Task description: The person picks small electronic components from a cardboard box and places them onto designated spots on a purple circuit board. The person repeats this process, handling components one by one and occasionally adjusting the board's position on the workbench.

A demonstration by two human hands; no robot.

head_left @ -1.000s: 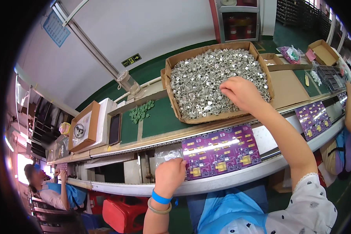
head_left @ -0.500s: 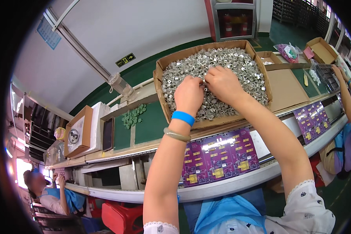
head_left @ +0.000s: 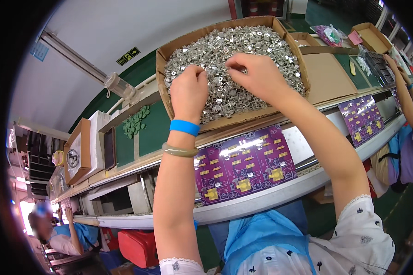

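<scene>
Over a cardboard box (head_left: 303, 75) heaped with small silvery metal clips (head_left: 243, 41), both my hands are raised, apart from each other. My left hand (head_left: 189, 91) is above the box's left part, fingers curled closed and tips turned away; what they hold, if anything, is hidden. To its right, my right hand (head_left: 259, 75) hovers over the middle of the clips with thumb and index finger bent together in a pinch. Anything between those fingertips is too small to make out. Below the box, a purple circuit board (head_left: 243, 160) with yellow parts lies on the conveyor line.
Another purple board (head_left: 361, 119) lies farther right on the line. Green disc-shaped parts (head_left: 135, 121) sit on the green bench left of the box, near a clear plastic cylinder (head_left: 119, 87). Co-workers sit at both ends; one's arm (head_left: 399, 87) reaches over a dark tray.
My hands, close together over the clips before, have drawn apart, the left one moving left. The whole view has shifted, so the box and boards appear farther left and the box higher.
</scene>
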